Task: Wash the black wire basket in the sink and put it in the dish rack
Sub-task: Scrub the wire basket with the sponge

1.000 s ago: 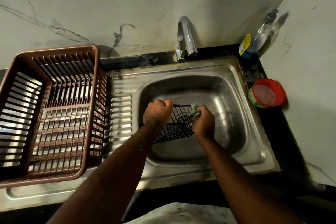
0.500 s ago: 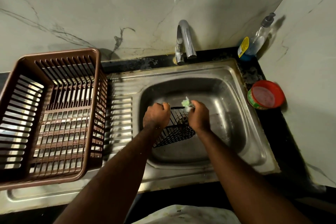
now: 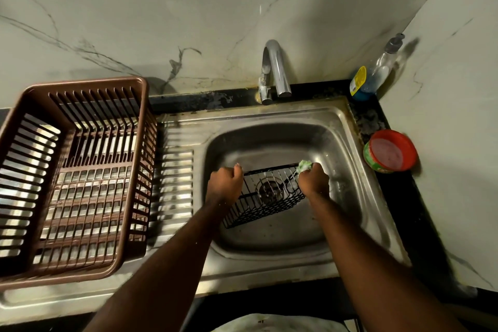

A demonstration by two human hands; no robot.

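Two bare forearms reaching from the near edge into the steel sink. Left hand curled in a fist round the left end of the black wire basket, thumb on top of the rim. Right hand curled round a green, sudsy scrubber, pressed against the basket's right end at the top rim wire. Basket held tilted inside the sink bowl, over the drain, which shows through the wires; near lower corner close to the bowl floor, contact not discernible.

Left of the bowl: ribbed steel draining board, and on it the brown plastic dish rack, slatted sides, nothing visible inside.

Right of the sink, on the dark counter: round tub with red lid and green side, just beside the sink rim.

Further back: chrome faucet at the sink's rear edge, spout arched toward the bowl, no water visible from it. Back right corner: clear pump bottle with a yellow label, leaning toward the wall. Behind everything, pale marble-veined wall.
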